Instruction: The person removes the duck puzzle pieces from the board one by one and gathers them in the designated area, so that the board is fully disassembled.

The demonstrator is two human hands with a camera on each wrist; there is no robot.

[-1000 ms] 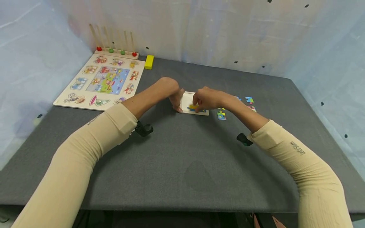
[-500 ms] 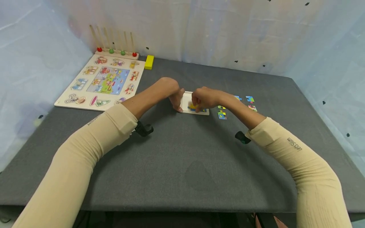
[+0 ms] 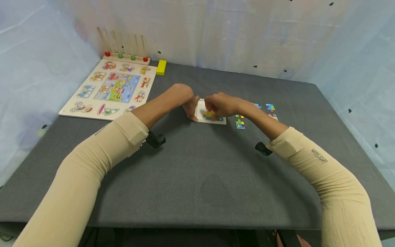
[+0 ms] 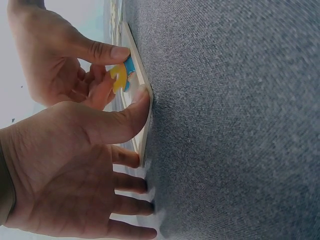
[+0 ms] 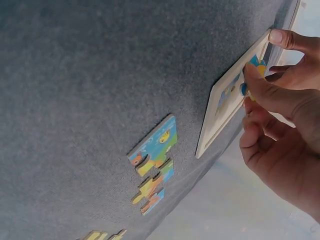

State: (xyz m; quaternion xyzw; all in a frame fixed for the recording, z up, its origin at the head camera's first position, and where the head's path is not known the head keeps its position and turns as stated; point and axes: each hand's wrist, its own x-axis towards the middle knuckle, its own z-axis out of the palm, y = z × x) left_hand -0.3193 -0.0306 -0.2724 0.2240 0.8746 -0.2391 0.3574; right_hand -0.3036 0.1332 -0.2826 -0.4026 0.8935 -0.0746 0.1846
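A shallow wooden puzzle tray (image 3: 200,107) lies on the grey cloth at mid-table. My left hand (image 3: 190,109) holds its left end, thumb on the near corner and index finger at the edge; the other fingers extend down to the cloth in the left wrist view. Over the tray, my right hand (image 3: 223,105) pinches a yellow and blue jigsaw piece (image 4: 119,79) between thumb and fingers. That piece is tilted, its lower edge close over the tray floor. A blue jigsaw piece (image 5: 228,94) lies inside the tray toward its right end. My right fingers partly hide the held piece in the head view.
Right of the tray lie several loose jigsaw pieces (image 3: 240,125), some behind my right forearm. A large peg puzzle board (image 3: 92,99) occupies the back left. Behind it stands a rod stacker (image 3: 126,57) with beads, beside a yellow block (image 3: 161,67).
My right hand has shifted slightly left over the tray, with the jigsaw piece still pinched. The left hand and the tray have stayed in place.
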